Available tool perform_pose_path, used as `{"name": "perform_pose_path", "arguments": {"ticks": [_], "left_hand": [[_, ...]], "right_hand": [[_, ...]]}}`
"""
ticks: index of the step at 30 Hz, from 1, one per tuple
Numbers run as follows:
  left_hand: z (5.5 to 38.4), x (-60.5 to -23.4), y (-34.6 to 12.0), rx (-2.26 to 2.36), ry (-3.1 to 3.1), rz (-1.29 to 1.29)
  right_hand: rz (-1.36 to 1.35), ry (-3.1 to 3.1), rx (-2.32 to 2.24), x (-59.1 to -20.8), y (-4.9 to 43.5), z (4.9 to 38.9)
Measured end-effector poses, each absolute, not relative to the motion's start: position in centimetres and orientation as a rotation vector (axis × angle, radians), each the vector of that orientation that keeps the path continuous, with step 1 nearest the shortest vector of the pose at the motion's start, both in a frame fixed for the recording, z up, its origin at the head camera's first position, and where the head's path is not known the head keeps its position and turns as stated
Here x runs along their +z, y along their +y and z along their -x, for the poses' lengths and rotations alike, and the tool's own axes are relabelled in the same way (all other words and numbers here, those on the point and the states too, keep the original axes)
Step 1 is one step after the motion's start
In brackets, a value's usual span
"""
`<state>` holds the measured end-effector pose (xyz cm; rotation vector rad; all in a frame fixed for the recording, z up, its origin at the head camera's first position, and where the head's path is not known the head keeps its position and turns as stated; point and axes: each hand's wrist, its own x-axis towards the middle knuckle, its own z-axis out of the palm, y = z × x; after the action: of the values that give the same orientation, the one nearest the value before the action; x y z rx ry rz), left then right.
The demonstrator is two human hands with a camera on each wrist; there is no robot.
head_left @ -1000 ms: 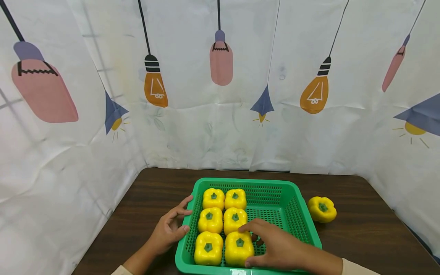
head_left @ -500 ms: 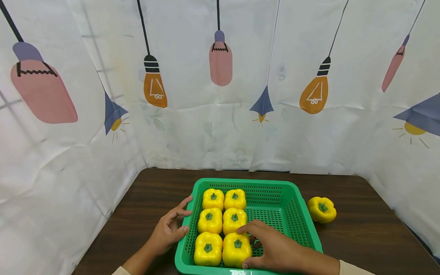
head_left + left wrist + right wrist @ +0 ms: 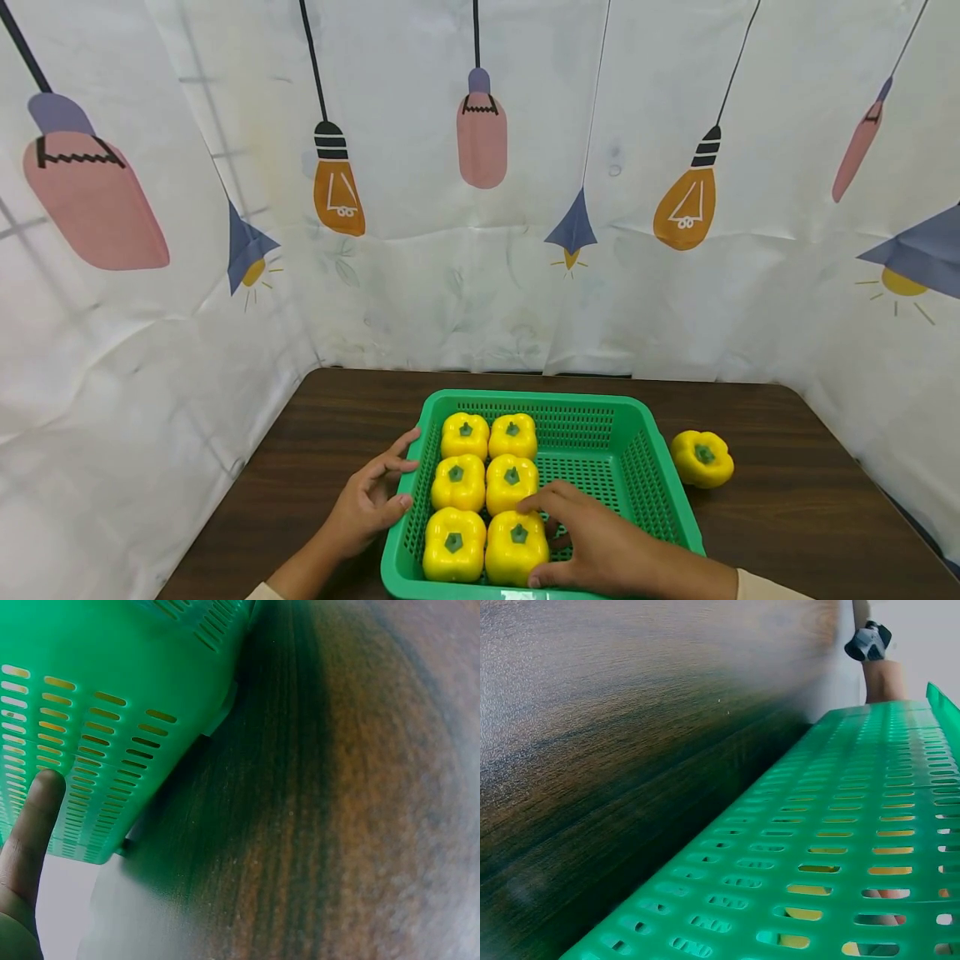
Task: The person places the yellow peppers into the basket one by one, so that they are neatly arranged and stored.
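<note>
A green plastic basket point(image 3: 660, 475) holds several yellow bell peppers in two columns along its left side. My right hand point(image 3: 592, 542) reaches inside and grips the nearest pepper of the right column, a yellow bell pepper point(image 3: 517, 550), with thumb and fingers at its right side. That pepper sits upright beside another yellow bell pepper point(image 3: 454, 546). At the basket's left wall rests my left hand point(image 3: 367, 500), fingers spread and fairly straight. One finger point(image 3: 34, 825) lies against the slotted wall in the left wrist view. The right wrist view shows mostly slotted basket wall point(image 3: 840, 802), hiding most of that hand.
One more yellow bell pepper point(image 3: 702, 458) lies on the dark wood table point(image 3: 787, 500), right of the basket. Behind and beside the table hangs a white sheet point(image 3: 420, 292) printed with lamps. The left forearm wears a small camera point(image 3: 868, 641).
My right hand has shifted the near pepper slightly left, closer to its neighbour, then stayed nearly still. The left hand keeps its place at the basket wall.
</note>
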<state>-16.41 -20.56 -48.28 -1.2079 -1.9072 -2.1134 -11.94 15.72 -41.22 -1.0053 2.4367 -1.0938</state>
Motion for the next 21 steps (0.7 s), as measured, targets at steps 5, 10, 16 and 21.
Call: {"name": "perform_pose_path", "arguments": {"ticks": [5, 10, 16, 21], "left_hand": [[16.4, -48.4, -20.6, -2.118, -1.906, 1.21], [16.5, -48.4, -20.6, -2.116, -1.905, 1.217], [16.3, -48.2, -20.5, -2.104, -1.906, 1.211], [16.4, -48.1, -20.5, -2.104, -1.899, 1.217]], "right_hand": [[0.994, 2.427, -1.09, -41.2, 15.8, 12.0], [0.97, 2.401, -1.097, -41.1, 16.0, 11.9], [0.934, 2.357, -1.14, -40.8, 16.4, 12.0], [0.907, 2.391, -1.131, -40.2, 17.1, 12.1]]}}
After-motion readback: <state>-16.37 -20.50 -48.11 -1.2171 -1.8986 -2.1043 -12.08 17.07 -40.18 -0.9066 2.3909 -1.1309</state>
